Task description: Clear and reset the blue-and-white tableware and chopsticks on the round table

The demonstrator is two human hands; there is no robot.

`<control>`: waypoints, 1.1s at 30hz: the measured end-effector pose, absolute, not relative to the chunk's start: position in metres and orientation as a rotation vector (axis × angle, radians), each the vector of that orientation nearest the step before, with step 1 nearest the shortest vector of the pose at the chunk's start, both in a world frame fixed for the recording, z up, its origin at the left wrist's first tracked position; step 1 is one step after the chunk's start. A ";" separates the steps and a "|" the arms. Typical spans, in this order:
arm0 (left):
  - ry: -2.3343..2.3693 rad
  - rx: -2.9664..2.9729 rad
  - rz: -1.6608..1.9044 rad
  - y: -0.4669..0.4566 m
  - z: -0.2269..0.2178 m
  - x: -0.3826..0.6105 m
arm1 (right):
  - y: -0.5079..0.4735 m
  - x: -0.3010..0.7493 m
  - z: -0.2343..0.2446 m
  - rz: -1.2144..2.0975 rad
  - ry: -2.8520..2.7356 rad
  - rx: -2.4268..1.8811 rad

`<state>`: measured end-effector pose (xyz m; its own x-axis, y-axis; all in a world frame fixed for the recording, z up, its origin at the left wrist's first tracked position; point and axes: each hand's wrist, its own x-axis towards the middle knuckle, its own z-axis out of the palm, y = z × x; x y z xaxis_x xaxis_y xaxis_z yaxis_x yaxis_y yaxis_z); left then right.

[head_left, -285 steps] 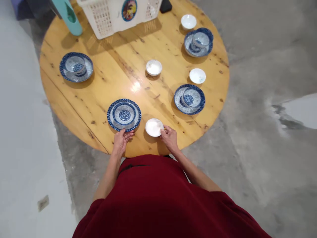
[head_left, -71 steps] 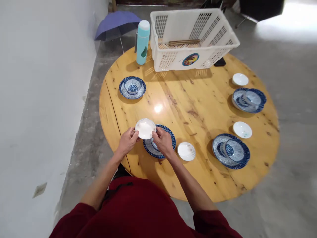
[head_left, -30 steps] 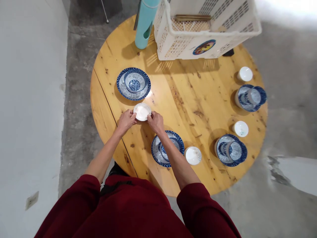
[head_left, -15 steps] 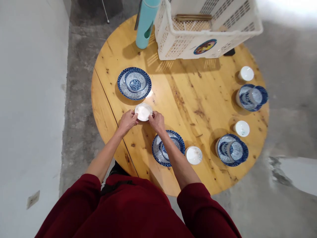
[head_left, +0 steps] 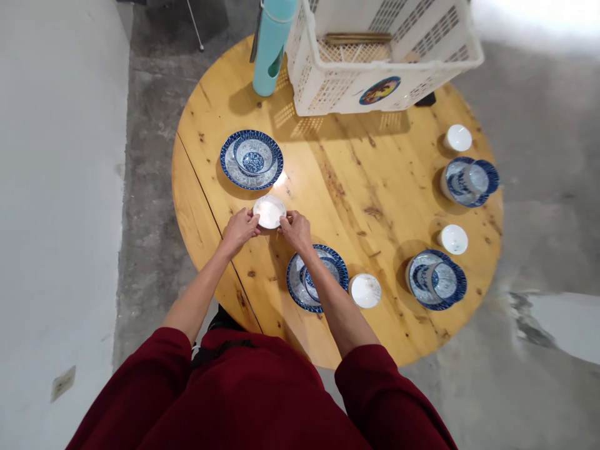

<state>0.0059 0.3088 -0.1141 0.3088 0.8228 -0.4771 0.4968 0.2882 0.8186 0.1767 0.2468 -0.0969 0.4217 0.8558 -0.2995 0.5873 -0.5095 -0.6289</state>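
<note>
A small white cup (head_left: 269, 212) is pinched at its rim between my two hands, low over the wooden table or resting on it; I cannot tell which. My left hand (head_left: 242, 227) grips its left side, and my right hand (head_left: 295, 229) grips its right side. Just beyond it, a blue-and-white bowl (head_left: 254, 155) sits in a patterned plate (head_left: 229, 174). Under my right forearm lies another blue-rimmed plate (head_left: 296, 289) with a bowl (head_left: 309, 284) in it, partly hidden by the arm. Right of that stands a second white cup (head_left: 365, 291).
A white plastic crate (head_left: 337, 87) with sticks inside stands at the table's back, beside a turquoise cylinder (head_left: 273, 47). Along the right edge are stacked blue-and-white dishes (head_left: 435, 279), a similar stack (head_left: 469, 181), and white cups (head_left: 454, 239). The round table (head_left: 375, 156) has a seam at left.
The view has shifted slightly, so the table's things appear a little to the left. Both hands keep their grip on the white cup, which stays in nearly the same place.
</note>
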 end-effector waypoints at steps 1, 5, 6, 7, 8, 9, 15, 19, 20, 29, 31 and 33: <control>1.333 1.377 0.342 0.309 -0.113 0.006 | 0.246 0.177 -0.096 0.845 -1.215 -2.249; 1.318 1.391 0.359 0.309 -0.106 0.007 | 0.240 0.179 -0.092 0.843 -1.179 -2.250; 1.319 1.385 0.364 0.309 -0.103 0.007 | 0.238 0.180 -0.090 0.843 -1.173 -2.246; 1.321 1.380 0.369 0.308 -0.101 0.007 | 0.236 0.181 -0.086 0.841 -1.167 -2.240; 1.325 1.378 0.376 0.308 -0.100 0.007 | 0.232 0.181 -0.082 0.836 -1.163 -2.231; 1.328 1.380 0.385 0.306 -0.099 0.005 | 0.228 0.181 -0.077 0.829 -1.161 -2.218; 1.348 1.388 0.491 0.287 -0.092 -0.018 | 0.164 0.174 -0.035 0.707 -1.048 -2.072; 1.375 1.488 0.527 0.278 -0.078 -0.033 | 0.089 0.156 -0.022 0.635 -0.751 -2.044; 1.368 1.531 0.546 0.276 -0.073 -0.034 | 0.069 0.150 -0.022 0.625 -0.648 -2.034; 1.183 1.829 0.670 0.234 -0.037 -0.014 | -0.037 0.110 -0.045 0.451 -0.162 -2.003; 1.145 1.913 0.610 0.213 -0.030 -0.008 | -0.045 0.112 -0.048 0.481 -0.159 -1.979; 1.091 2.010 0.531 0.188 -0.025 -0.002 | -0.054 0.117 -0.051 0.496 -0.168 -1.945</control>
<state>-0.0018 0.1884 -0.0254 0.5457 0.8380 -0.0019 0.5153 -0.3337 0.7894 0.1172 -0.0538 -0.0512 0.9033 0.3377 -0.2644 -0.1071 -0.4192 -0.9015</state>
